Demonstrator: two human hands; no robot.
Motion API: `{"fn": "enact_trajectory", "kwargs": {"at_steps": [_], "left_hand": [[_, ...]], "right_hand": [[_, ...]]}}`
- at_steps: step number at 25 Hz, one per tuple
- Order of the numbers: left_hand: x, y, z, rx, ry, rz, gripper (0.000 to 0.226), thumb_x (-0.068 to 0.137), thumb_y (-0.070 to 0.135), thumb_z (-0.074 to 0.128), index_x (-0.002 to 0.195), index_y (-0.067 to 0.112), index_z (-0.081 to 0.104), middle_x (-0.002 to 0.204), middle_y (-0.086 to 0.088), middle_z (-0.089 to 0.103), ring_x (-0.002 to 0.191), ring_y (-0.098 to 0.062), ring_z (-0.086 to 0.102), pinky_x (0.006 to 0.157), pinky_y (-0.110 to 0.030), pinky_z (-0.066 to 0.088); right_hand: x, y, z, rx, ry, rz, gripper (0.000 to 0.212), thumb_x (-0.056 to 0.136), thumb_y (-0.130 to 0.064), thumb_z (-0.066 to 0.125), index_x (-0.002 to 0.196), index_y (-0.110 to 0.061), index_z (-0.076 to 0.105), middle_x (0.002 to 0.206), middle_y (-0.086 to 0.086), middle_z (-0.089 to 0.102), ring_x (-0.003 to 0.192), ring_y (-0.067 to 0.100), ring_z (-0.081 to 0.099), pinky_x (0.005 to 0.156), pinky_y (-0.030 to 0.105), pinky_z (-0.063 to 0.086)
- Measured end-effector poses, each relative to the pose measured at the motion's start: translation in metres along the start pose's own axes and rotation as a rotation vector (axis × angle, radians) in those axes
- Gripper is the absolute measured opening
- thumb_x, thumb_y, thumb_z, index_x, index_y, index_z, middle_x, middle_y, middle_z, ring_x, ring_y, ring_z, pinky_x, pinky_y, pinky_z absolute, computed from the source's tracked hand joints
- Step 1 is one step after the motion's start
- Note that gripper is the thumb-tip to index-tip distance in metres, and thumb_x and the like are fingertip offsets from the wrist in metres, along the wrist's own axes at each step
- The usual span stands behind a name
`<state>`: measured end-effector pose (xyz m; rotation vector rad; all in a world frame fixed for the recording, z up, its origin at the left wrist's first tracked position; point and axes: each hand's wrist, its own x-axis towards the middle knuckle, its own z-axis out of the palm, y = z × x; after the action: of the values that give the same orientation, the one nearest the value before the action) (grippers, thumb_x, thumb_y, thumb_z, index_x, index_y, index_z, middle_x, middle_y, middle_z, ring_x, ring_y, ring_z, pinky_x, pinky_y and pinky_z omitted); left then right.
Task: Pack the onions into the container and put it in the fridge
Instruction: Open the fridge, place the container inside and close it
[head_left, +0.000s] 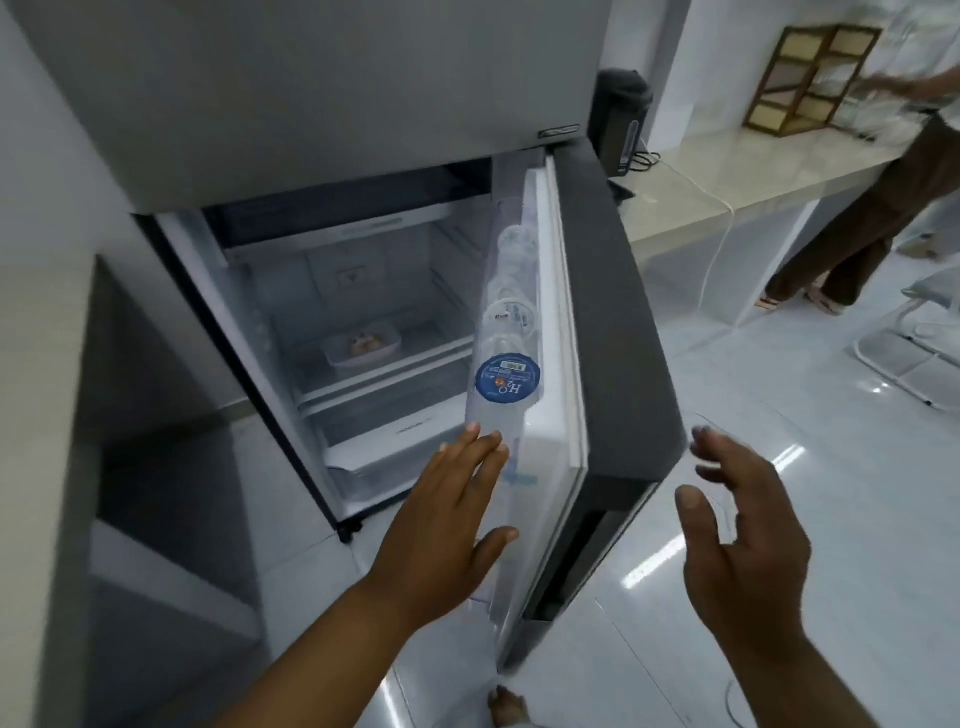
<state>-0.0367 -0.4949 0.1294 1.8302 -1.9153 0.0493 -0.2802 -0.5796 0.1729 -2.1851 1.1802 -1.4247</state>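
The container (362, 347) sits on a middle shelf inside the open fridge (332, 291), with something pale orange in it, too blurred to call onions for certain. My left grip (452, 525) is flat, fingers straight, holding nothing, at the inner side of the fridge door (613, 338) just below a blue-lidded water cup (508, 382). My right grip (743, 540) hangs spread and loosely curled, empty, beside the door's outer face.
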Motion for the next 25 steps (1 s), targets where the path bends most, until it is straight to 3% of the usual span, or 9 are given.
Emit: {"fn": "enact_trajectory", "kwargs": {"at_steps": [3, 6, 9, 13, 15, 17, 20, 25], "left_hand": [[-0.009, -0.026, -0.021, -0.138, -0.005, -0.162, 0.087, 0.083, 0.073, 0.045, 0.152, 0.029, 0.014, 0.16, 0.019, 0.001, 0.149, -0.005, -0.001, 0.116, -0.034, 0.018], [-0.017, -0.057, -0.045, -0.252, -0.025, -0.263, 0.089, 0.081, 0.077, 0.038, 0.152, 0.035, 0.005, 0.153, 0.035, -0.016, 0.146, 0.003, -0.011, 0.116, -0.032, 0.019], [-0.034, -0.08, -0.063, -0.366, -0.035, -0.361, 0.085, 0.08, 0.077, 0.038, 0.148, 0.048, -0.001, 0.152, 0.039, -0.016, 0.144, 0.008, -0.01, 0.113, -0.024, 0.016], [-0.062, -0.1, -0.068, -0.485, 0.002, -0.529, 0.084, 0.075, 0.084, 0.036, 0.142, 0.06, -0.008, 0.158, 0.031, -0.008, 0.141, 0.007, 0.0, 0.096, -0.002, 0.013], [-0.069, -0.111, -0.066, -0.537, 0.018, -0.59, 0.084, 0.073, 0.085, 0.035, 0.141, 0.061, -0.01, 0.156, 0.033, -0.008, 0.141, 0.007, 0.001, 0.103, -0.007, 0.01], [-0.069, -0.131, -0.067, -0.545, 0.039, -0.634, 0.084, 0.072, 0.088, 0.032, 0.138, 0.061, -0.012, 0.154, 0.034, -0.016, 0.142, 0.006, -0.004, 0.112, -0.021, 0.01], [-0.051, -0.166, -0.071, -0.549, 0.094, -0.719, 0.089, 0.07, 0.089, 0.032, 0.139, 0.058, -0.014, 0.156, 0.029, -0.019, 0.146, -0.001, -0.003, 0.117, -0.033, 0.013], [-0.014, -0.228, -0.082, -0.496, 0.118, -0.875, 0.106, 0.066, 0.09, 0.039, 0.147, 0.047, -0.013, 0.162, 0.019, -0.006, 0.149, -0.011, 0.007, 0.113, -0.033, 0.019]], "right_hand": [[0.037, -0.024, 0.031, 0.0, -0.137, -0.245, 0.05, 0.097, -0.038, 0.042, 0.135, -0.006, 0.049, 0.142, 0.012, 0.052, 0.132, 0.026, 0.049, 0.106, 0.036, 0.044], [0.055, -0.051, 0.069, 0.0, -0.265, -0.379, 0.054, 0.099, -0.049, 0.035, 0.132, -0.011, 0.054, 0.146, 0.004, 0.046, 0.143, 0.023, 0.034, 0.111, 0.044, 0.038], [0.059, -0.076, 0.111, 0.055, -0.334, -0.379, 0.053, 0.096, -0.05, 0.04, 0.135, -0.016, 0.051, 0.148, 0.0, 0.046, 0.144, 0.018, 0.031, 0.109, 0.048, 0.041], [0.062, -0.109, 0.171, 0.049, -0.363, -0.403, 0.051, 0.095, -0.043, 0.044, 0.14, -0.018, 0.047, 0.149, -0.001, 0.045, 0.145, 0.015, 0.03, 0.113, 0.04, 0.036], [0.068, -0.122, 0.198, 0.011, -0.376, -0.418, 0.052, 0.096, -0.043, 0.044, 0.141, -0.019, 0.046, 0.149, -0.001, 0.045, 0.144, 0.015, 0.03, 0.114, 0.035, 0.032], [0.076, -0.136, 0.229, -0.017, -0.407, -0.442, 0.053, 0.096, -0.043, 0.044, 0.144, -0.02, 0.043, 0.151, -0.001, 0.042, 0.146, 0.015, 0.027, 0.115, 0.033, 0.028], [0.089, -0.152, 0.275, -0.043, -0.442, -0.507, 0.058, 0.096, -0.044, 0.045, 0.148, -0.02, 0.035, 0.156, -0.001, 0.036, 0.148, 0.018, 0.022, 0.116, 0.038, 0.029], [0.113, -0.175, 0.344, -0.154, -0.493, -0.576, 0.074, 0.092, -0.045, 0.053, 0.152, -0.015, 0.022, 0.161, 0.003, 0.022, 0.15, 0.024, 0.013, 0.114, 0.049, 0.033]]}}
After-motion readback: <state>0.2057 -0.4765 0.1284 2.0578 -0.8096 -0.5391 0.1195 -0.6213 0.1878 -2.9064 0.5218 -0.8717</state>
